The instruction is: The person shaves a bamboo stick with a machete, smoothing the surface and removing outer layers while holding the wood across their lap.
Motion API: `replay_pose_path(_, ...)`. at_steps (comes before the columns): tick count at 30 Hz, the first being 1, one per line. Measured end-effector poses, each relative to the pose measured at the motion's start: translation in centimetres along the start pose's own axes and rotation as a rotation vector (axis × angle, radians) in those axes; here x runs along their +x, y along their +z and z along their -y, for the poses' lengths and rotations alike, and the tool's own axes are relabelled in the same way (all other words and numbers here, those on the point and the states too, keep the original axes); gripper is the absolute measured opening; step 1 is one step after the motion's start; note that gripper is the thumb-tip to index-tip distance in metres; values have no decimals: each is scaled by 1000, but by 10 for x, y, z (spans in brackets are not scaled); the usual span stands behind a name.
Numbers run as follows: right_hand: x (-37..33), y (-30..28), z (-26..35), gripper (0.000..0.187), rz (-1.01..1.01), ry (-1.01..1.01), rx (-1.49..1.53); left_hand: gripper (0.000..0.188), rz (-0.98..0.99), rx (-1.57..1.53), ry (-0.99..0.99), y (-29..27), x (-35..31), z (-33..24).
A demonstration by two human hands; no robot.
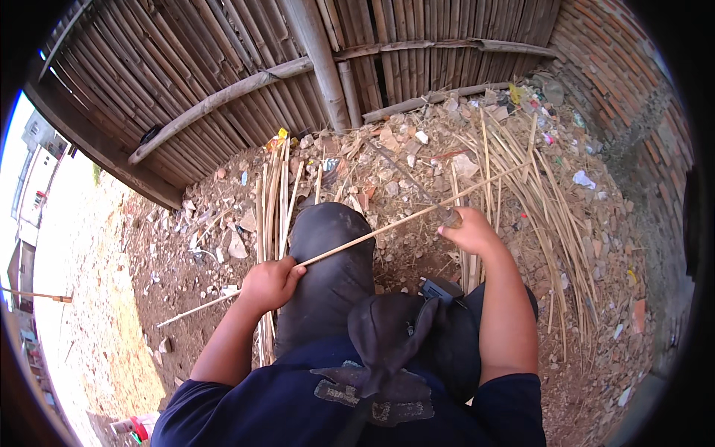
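Note:
A long, thin, pale wooden stick (pixel 365 236), maybe split cane, slants across my raised knee. Its lower end pokes out past my left hand (pixel 269 284), whose fingers are closed around it. My right hand (pixel 474 232) is wrapped round the handle of a long, narrow knife (pixel 408 177), possibly a machete. The blade points up and to the left, away from me. Close to the handle it crosses the stick, but whether they touch I cannot tell. The stick's far end reaches up to the right, beyond my right hand.
Upright strips (pixel 274 201) lean beside my left leg. Many more strips (pixel 547 223) lie spread on the right. A small dark box-like thing (pixel 442 289) rests near my right thigh. Rubble and litter cover the ground before a wooden slat fence (pixel 216 82) and a brick wall (pixel 625 67).

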State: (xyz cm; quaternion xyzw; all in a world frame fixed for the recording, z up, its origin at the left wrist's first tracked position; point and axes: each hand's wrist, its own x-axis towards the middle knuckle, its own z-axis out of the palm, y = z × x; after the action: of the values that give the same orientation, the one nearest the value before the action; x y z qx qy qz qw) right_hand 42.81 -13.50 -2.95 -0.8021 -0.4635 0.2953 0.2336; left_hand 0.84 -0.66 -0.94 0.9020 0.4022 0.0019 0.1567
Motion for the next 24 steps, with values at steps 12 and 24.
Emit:
replay_pose_path(12,3,-2,3,50,-12,-17,-30,33,-5,-44,6,-1,2,-2)
replay_pose_path(24,1,-1,0,51,-9,-26,0,36,9,-11,-12,2,3,0)
